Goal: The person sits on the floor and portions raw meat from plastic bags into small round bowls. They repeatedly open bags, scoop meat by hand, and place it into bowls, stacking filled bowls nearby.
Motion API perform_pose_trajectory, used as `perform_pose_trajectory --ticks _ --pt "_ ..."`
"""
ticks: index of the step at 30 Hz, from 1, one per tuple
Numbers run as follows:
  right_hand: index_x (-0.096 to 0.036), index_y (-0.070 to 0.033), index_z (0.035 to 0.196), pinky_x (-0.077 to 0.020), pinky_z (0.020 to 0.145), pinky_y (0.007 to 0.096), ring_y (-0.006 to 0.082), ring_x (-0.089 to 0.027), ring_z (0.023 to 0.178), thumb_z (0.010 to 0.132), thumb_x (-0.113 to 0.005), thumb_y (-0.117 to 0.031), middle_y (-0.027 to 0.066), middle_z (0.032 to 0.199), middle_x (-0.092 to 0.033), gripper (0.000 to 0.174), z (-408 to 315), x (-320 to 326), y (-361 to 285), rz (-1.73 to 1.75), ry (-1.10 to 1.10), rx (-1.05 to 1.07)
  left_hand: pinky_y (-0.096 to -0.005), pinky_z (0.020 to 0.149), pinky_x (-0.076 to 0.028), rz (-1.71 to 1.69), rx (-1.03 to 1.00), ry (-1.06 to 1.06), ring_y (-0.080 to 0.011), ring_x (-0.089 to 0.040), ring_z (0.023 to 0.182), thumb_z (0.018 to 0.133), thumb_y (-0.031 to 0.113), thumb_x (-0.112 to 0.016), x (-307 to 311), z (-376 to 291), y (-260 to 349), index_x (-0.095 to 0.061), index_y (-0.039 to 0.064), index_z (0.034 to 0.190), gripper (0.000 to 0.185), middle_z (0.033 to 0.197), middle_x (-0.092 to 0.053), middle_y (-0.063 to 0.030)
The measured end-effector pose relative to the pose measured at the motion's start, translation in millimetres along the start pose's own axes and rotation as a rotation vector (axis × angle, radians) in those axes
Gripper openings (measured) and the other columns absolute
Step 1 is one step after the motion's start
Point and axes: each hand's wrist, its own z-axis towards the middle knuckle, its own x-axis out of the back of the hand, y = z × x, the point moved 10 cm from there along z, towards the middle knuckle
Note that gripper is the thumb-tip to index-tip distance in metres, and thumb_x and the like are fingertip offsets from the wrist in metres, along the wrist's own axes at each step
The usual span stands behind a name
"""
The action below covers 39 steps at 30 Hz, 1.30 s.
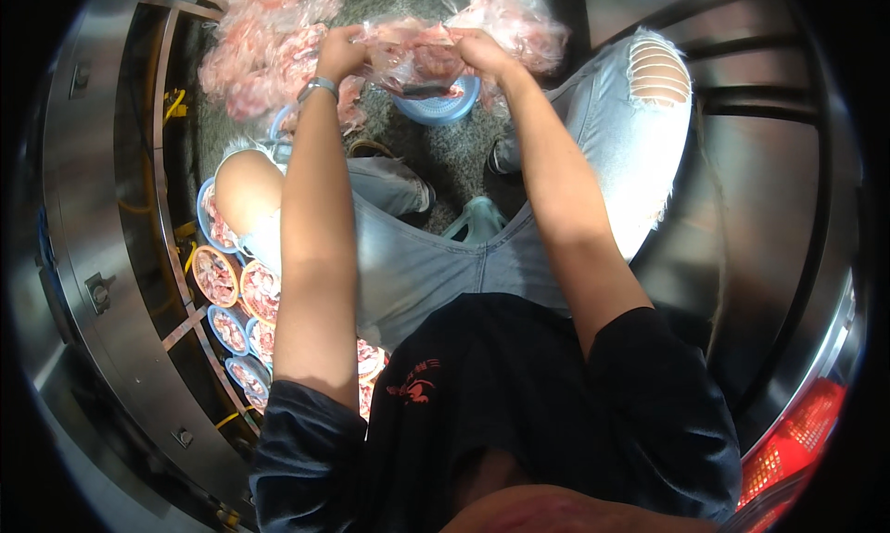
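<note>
Between my two hands, at the top middle, a clear plastic bag of raw meat (417, 53) is stretched out. My left hand (342, 52) grips its left end, and a watch band circles that wrist. The right end is in my right hand (480, 52). Partly covered by the bag, a round blue plastic basket (438, 110) sits on the floor just beneath it, with a few bits of meat at its rim. A large pile of bagged pink meat (271, 53) lies left of my hands, and another heap (518, 22) lies beyond my right hand.
Several small round baskets of cut meat (215, 276) stand on the floor to my left. A metal frame with yellow fittings (174, 105) and a steel cabinet (90, 220) run along that side. Steel panels (758, 206) flank my right. A red plastic crate (793, 442) is at lower right. I sit on a pale green plastic stool (480, 220).
</note>
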Motion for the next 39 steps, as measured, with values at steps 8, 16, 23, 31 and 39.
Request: perform_pose_trajectory --ticks 8,16,23,31,39 --pt "-0.071 0.002 0.123 -0.0623 0.067 0.0358 0.0228 -0.076 0.083 0.1 -0.051 0.0 0.0155 0.105 -0.076 0.03 -28 -6 52 0.405 0.277 -0.136 -0.052 0.092 -0.059 0.51 -0.013 0.09 -0.0502 -0.073 0.097 0.08 0.019 -0.073 -14 2 5 -0.077 -0.004 0.087 0.025 0.097 -0.075 -0.0309" --pt "-0.07 -0.002 0.122 -0.0661 0.08 0.0456 0.0249 -0.075 0.096 0.101 -0.049 -0.005 0.0151 0.111 -0.075 0.03 -1 19 142 0.652 0.356 -0.251 -0.0471 0.08 -0.059 0.539 0.022 0.084 -0.0395 -0.077 0.087 0.085 0.021 -0.067 -23 16 -55 -0.08 0.001 0.085 0.024 0.088 -0.077 -0.0249" --pt "-0.068 0.0 0.117 -0.0648 0.085 0.0506 0.0332 -0.075 0.097 0.1 -0.043 -0.019 0.0191 0.11 -0.075 0.035 3 -8 183 0.766 0.144 -0.373 -0.0415 0.058 -0.058 -0.196 0.368 -0.206 -0.0246 -0.073 0.074 0.09 0.008 -0.064 -86 22 -165 -0.073 -0.003 0.096 0.016 0.085 -0.071 -0.0126" --pt "-0.067 -0.011 0.133 -0.0598 0.097 0.0561 0.0341 -0.074 0.112 0.105 -0.044 -0.03 0.0172 0.129 -0.073 0.041 -7 -13 145 0.714 0.12 -0.377 -0.048 0.056 -0.06 -0.916 0.686 -0.02 -0.0263 -0.07 0.07 0.091 0.004 -0.057 -106 -7 -173 -0.061 -0.003 0.099 0.012 0.089 -0.066 -0.0151" --pt "-0.064 -0.005 0.131 -0.0651 0.095 0.0501 0.0318 -0.074 0.111 0.102 -0.057 -0.019 0.0164 0.126 -0.071 0.033 -6 -1 158 0.626 0.199 -0.368 -0.0412 0.066 -0.061 -1.021 0.612 -0.234 -0.0247 -0.071 0.082 0.091 0.008 -0.058 -146 -12 -159 -0.065 0.002 0.097 0.012 0.089 -0.065 -0.0097"
